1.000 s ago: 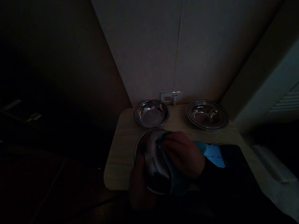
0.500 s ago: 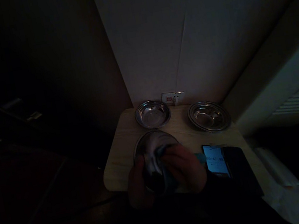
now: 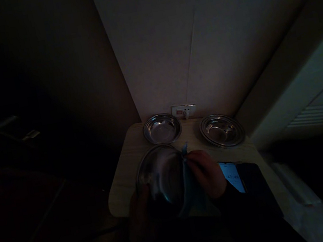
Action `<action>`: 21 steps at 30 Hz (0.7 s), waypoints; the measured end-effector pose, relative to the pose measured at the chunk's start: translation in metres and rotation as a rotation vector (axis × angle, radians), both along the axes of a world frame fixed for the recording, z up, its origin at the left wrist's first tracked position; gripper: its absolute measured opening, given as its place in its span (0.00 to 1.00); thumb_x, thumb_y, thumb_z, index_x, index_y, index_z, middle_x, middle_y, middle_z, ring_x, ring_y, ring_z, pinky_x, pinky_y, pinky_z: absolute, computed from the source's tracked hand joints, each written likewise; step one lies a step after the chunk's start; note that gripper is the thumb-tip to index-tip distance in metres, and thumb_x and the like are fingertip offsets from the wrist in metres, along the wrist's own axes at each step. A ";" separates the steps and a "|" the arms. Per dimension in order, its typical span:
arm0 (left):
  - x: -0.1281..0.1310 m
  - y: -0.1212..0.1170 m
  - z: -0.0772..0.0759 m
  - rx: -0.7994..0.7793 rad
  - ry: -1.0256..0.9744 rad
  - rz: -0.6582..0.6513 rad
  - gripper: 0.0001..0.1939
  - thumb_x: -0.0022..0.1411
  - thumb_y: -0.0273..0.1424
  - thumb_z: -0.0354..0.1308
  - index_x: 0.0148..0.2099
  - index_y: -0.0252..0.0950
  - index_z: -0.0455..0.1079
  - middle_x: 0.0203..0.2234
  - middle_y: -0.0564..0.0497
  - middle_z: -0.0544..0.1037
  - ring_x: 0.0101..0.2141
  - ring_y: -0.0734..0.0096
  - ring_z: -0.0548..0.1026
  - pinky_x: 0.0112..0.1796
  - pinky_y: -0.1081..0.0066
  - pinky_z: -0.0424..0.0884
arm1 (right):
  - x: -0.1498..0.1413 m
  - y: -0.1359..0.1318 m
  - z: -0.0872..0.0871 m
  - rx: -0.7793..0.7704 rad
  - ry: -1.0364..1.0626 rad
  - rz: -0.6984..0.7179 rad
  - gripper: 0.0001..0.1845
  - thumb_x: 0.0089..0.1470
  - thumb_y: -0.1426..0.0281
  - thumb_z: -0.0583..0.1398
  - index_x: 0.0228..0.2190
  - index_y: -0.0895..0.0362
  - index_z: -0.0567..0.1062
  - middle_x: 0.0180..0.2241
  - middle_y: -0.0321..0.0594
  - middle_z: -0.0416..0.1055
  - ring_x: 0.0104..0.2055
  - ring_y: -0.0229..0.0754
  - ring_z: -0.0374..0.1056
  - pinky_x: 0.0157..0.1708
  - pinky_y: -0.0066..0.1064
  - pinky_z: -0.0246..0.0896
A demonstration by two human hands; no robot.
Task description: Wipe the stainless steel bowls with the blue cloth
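Observation:
A shiny metal bowl (image 3: 161, 175) is tilted up over the front of the small wooden table (image 3: 123, 186). My left hand (image 3: 139, 210) grips its lower left side, thumb lying over the rim. At the bowl's right rim, my right hand (image 3: 206, 171) pinches a blue-green cloth (image 3: 190, 187), which hangs down along the bowl's edge. A corner of the cloth pokes up above the fingers. Dim light hides the fingers beneath the bowl.
Behind the bowl stands another metal bowl (image 3: 162, 129). Stacked metal dishes (image 3: 222, 130) sit at the back right. A lit phone (image 3: 232, 177) lies beside a dark flat object (image 3: 259, 187). A wall socket (image 3: 184, 111) with a plug is just above the table's back edge.
My right hand has moved from the bowl's middle to its right rim, and more of the cloth shows. The bowl has shifted slightly left with my left hand.

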State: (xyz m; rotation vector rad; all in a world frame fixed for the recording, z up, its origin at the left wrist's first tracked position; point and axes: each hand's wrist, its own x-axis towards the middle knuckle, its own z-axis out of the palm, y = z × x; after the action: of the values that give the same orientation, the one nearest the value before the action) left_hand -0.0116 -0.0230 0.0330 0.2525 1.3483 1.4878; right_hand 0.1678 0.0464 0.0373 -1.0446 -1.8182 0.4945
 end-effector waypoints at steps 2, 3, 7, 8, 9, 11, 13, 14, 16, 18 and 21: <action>0.001 0.000 0.005 -0.019 -0.059 -0.020 0.22 0.42 0.41 0.64 0.40 0.35 0.73 0.35 0.44 0.78 0.39 0.54 0.74 0.38 0.62 0.71 | 0.007 0.001 -0.005 -0.010 0.019 -0.040 0.10 0.54 0.74 0.55 0.38 0.55 0.71 0.37 0.42 0.69 0.40 0.40 0.65 0.41 0.35 0.63; 0.002 0.001 0.008 -0.023 -0.088 -0.034 0.24 0.40 0.41 0.65 0.41 0.35 0.72 0.35 0.44 0.78 0.38 0.54 0.75 0.37 0.63 0.72 | 0.009 0.000 -0.007 -0.012 0.029 -0.055 0.10 0.54 0.74 0.55 0.38 0.54 0.71 0.37 0.41 0.69 0.40 0.40 0.66 0.41 0.35 0.63; 0.007 0.002 0.017 0.015 -0.189 -0.077 0.26 0.37 0.37 0.67 0.42 0.35 0.71 0.35 0.45 0.78 0.37 0.55 0.75 0.37 0.63 0.72 | 0.013 -0.005 -0.012 -0.019 0.066 -0.097 0.10 0.54 0.73 0.55 0.39 0.54 0.71 0.38 0.41 0.70 0.41 0.41 0.66 0.41 0.36 0.63; 0.007 0.002 0.018 0.028 -0.211 -0.085 0.24 0.38 0.35 0.67 0.41 0.35 0.71 0.35 0.45 0.78 0.37 0.55 0.75 0.37 0.63 0.71 | 0.013 -0.006 -0.012 -0.023 0.070 -0.104 0.10 0.54 0.73 0.55 0.39 0.53 0.71 0.38 0.41 0.70 0.41 0.42 0.66 0.41 0.36 0.63; 0.008 0.002 0.019 0.039 -0.230 -0.099 0.22 0.39 0.33 0.66 0.41 0.35 0.72 0.34 0.45 0.79 0.37 0.55 0.75 0.38 0.63 0.71 | 0.014 -0.007 -0.011 -0.023 0.071 -0.109 0.10 0.54 0.73 0.55 0.38 0.53 0.71 0.37 0.41 0.70 0.41 0.42 0.66 0.41 0.36 0.63; 0.008 0.002 0.021 0.051 -0.260 -0.127 0.17 0.41 0.29 0.65 0.38 0.35 0.73 0.33 0.45 0.79 0.38 0.56 0.75 0.39 0.62 0.70 | 0.013 -0.008 -0.007 -0.014 0.066 -0.107 0.10 0.53 0.73 0.55 0.38 0.53 0.71 0.37 0.41 0.70 0.40 0.41 0.67 0.41 0.36 0.64; 0.009 0.003 0.023 0.054 -0.295 -0.146 0.13 0.43 0.27 0.62 0.36 0.34 0.73 0.31 0.46 0.79 0.37 0.57 0.75 0.39 0.63 0.70 | 0.010 -0.012 -0.002 0.004 0.056 -0.091 0.10 0.53 0.73 0.55 0.38 0.53 0.72 0.37 0.41 0.70 0.40 0.41 0.67 0.40 0.35 0.64; 0.009 0.003 0.024 0.048 -0.322 -0.151 0.12 0.44 0.26 0.60 0.35 0.34 0.73 0.30 0.46 0.79 0.36 0.57 0.75 0.39 0.63 0.70 | 0.007 -0.014 0.002 0.019 0.047 -0.077 0.10 0.53 0.74 0.55 0.39 0.53 0.72 0.37 0.41 0.70 0.40 0.41 0.67 0.40 0.35 0.64; 0.010 0.004 0.025 0.019 -0.378 -0.146 0.11 0.45 0.25 0.56 0.34 0.33 0.73 0.30 0.47 0.79 0.36 0.58 0.75 0.38 0.63 0.70 | 0.000 -0.020 0.007 0.056 0.028 -0.049 0.11 0.53 0.75 0.55 0.39 0.53 0.72 0.38 0.42 0.70 0.41 0.41 0.66 0.40 0.35 0.64; 0.010 0.005 0.025 -0.007 -0.377 -0.118 0.10 0.46 0.25 0.53 0.32 0.33 0.73 0.28 0.48 0.79 0.34 0.59 0.75 0.36 0.63 0.70 | -0.007 -0.026 0.011 0.099 0.013 -0.011 0.12 0.53 0.76 0.56 0.39 0.53 0.72 0.37 0.42 0.70 0.41 0.41 0.66 0.39 0.35 0.65; 0.011 0.004 0.021 0.013 -0.274 -0.042 0.08 0.46 0.20 0.54 0.27 0.36 0.72 0.22 0.54 0.77 0.32 0.66 0.74 0.33 0.71 0.69 | -0.015 -0.033 0.013 0.142 0.004 0.037 0.14 0.52 0.77 0.56 0.41 0.54 0.72 0.38 0.42 0.70 0.41 0.41 0.66 0.39 0.34 0.65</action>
State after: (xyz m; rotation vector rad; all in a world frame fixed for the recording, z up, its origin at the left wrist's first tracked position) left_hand -0.0005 -0.0185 0.0543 0.0803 1.1080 1.4383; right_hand 0.1531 0.0136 0.0498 -0.9147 -1.8434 0.3834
